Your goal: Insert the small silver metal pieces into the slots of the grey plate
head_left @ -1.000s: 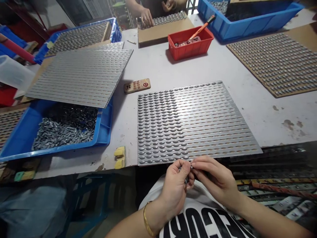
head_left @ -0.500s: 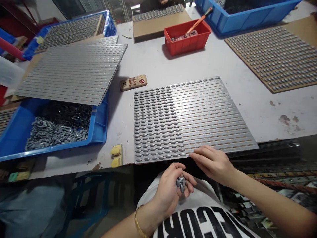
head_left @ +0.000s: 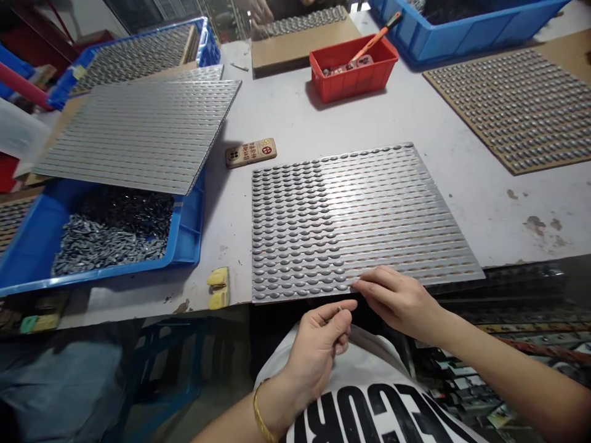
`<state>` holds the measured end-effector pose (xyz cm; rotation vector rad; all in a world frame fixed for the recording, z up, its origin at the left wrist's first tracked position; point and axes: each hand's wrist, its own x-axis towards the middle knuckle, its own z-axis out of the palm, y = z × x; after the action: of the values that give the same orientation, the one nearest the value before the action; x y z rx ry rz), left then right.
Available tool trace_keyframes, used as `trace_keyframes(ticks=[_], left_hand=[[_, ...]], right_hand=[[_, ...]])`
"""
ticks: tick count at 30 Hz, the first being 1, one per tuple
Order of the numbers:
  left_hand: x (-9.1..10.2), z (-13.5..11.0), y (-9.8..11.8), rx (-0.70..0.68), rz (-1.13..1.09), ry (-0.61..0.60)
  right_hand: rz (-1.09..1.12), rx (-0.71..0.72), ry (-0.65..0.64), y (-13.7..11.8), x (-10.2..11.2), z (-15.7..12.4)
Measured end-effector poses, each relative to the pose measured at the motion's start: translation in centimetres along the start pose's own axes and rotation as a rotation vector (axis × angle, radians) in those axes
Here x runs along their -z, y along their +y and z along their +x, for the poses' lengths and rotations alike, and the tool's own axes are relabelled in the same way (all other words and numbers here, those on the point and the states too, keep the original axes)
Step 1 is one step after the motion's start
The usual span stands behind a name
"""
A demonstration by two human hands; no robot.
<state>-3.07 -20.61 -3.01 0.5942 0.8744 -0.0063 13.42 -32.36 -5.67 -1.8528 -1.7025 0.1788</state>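
A flat silvery board [head_left: 397, 209] with parallel grooves lies at the table's front edge. Oval grey metal pieces [head_left: 289, 227] fill its left part in rows, and a single line of them runs along the far edge. My right hand [head_left: 397, 301] has its fingers pinched together at the near edge, just right of the last piece in the front row; whatever is between the fingertips is hidden. Below that edge, over my lap, my left hand [head_left: 318, 344] is curled closed around loose grey metal pieces, with only a bit of one showing by the thumb.
To the left, another grooved board [head_left: 138, 135] rests above a blue bin [head_left: 184, 246] of loose pieces. Yellow blocks [head_left: 219, 288] and a wooden tag [head_left: 250, 152] lie nearby. Beyond are a red box [head_left: 355, 83], a blue tub [head_left: 480, 37], a filled board [head_left: 512, 111] and another person's hand [head_left: 261, 11].
My left hand has closed over the metal pieces that lay visible in its palm. My right hand stays at the board's front edge. Another person's hand has appeared at the far side.
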Motion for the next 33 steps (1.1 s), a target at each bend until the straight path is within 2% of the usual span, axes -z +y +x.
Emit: trace_keyframes(ticks=[3,6,10,15,20,24,27,31,33], left_hand=[[-0.3,0.1,0.2,-0.003,0.011,-0.053],[-0.8,0.2,0.3,-0.003,0.040,-0.119],[-1.3,0.4,0.3,-0.017,0.061,-0.155],[-1.4,0.4,0.2,-0.002,-0.014,-0.206],[-1.6,0.2,0.1,0.065,0.061,-0.305],[-2.0,-0.1,0.9,0.147,0.044,-0.336],[-1.6,-0.3,1.5,0.209,-0.007,-0.282],[0.4,-0.2,0.6,0.183,-0.112,-0.043],[1.4,-0.1,-0.3,0.250,-0.150,0.013]], right_hand=[[0.200,-0.038,0.015,-0.9,0.9,0.3],[0.332,-0.035,-0.025,-2.2,1.8,0.8],[0.334,-0.051,-0.077,-3.1,2.3,1.4],[0.343,-0.054,-0.097,-2.8,2.5,1.3],[0.322,0.041,-0.238,-2.4,2.9,1.1],[0.299,0.023,-0.173,-2.1,2.8,0.6],[0.340,-0.044,-0.078,-1.4,2.7,0.2],[0.343,-0.138,0.028,-0.2,2.0,0.5],[0.306,-0.116,0.052,0.3,1.3,0.9]])
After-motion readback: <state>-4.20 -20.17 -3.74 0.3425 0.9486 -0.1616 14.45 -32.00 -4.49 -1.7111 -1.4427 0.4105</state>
